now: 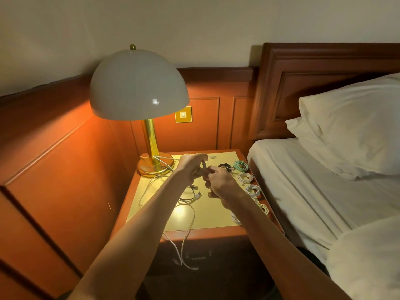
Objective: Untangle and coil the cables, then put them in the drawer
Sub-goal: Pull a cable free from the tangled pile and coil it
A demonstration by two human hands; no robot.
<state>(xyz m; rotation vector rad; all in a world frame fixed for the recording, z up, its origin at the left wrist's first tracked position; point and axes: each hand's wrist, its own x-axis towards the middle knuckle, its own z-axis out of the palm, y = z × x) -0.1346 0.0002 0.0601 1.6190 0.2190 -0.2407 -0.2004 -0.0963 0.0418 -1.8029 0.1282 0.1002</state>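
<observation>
Both my hands meet above the middle of the nightstand (216, 215). My left hand (191, 166) and my right hand (218, 180) pinch the same white cable between their fingers. Loose white cables (188, 215) lie tangled on the left half of the top, and some hang over the front edge. Along the right edge sit coiled cables: a black one (225, 166), a teal one (240, 165) and several white ones (245, 177). The drawer (198, 256) below the top is in shadow and looks closed.
A brass lamp (149, 144) with a white dome shade stands at the back left of the nightstand, with a cable draped over its base. A bed (303, 191) with a white pillow is close on the right. Wood panelling lines the left and back.
</observation>
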